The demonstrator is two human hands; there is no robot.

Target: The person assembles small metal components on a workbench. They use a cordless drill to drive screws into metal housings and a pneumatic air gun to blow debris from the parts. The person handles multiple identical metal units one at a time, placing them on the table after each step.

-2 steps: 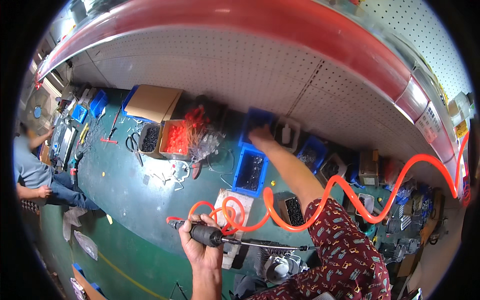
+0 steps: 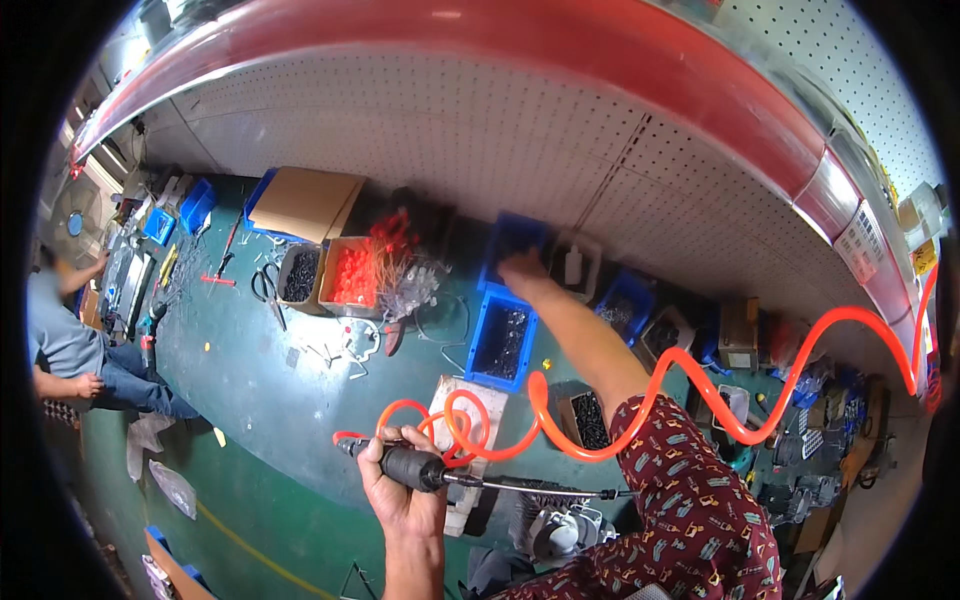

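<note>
My left hand is wrapped round a black air screwdriver. Its long thin bit points to the right, and an orange coiled hose runs from its rear end. At the back of the bench my right hand reaches into a blue bin; its fingers are down inside and cannot be made out. Just in front stands a second blue bin with small dark metal parts. Below the bit, a grey metal motor-like housing rests near my body.
To the left stand a carton of red parts, a carton of black parts and scissors. A box of black screws sits under the hose. A co-worker is at the far left. A red beam crosses overhead.
</note>
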